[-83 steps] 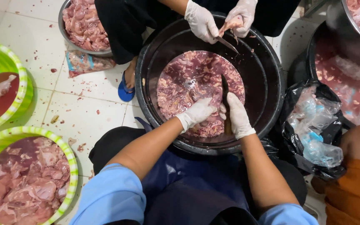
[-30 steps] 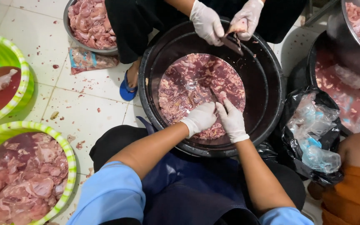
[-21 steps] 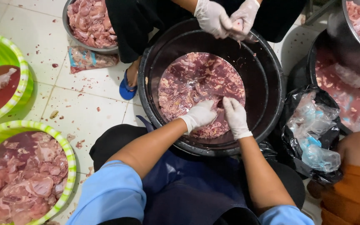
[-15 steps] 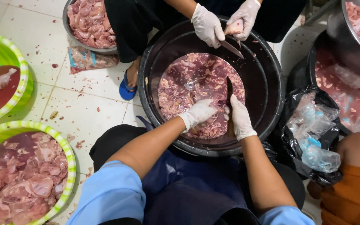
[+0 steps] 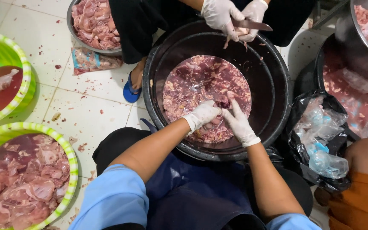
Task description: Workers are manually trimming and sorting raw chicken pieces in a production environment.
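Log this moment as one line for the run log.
left gloved hand: gripping raw meat | right gloved hand: on same meat | big round black tub: meat in reddish liquid | co-worker's gloved hands: knife, opposite

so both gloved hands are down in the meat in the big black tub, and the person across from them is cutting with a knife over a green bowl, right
Not quite. The head view shows the person's left hand and right hand in the meat in the black tub, but the co-worker's gloved hands hold the knife over that same black tub. The green bowls sit off to the side.
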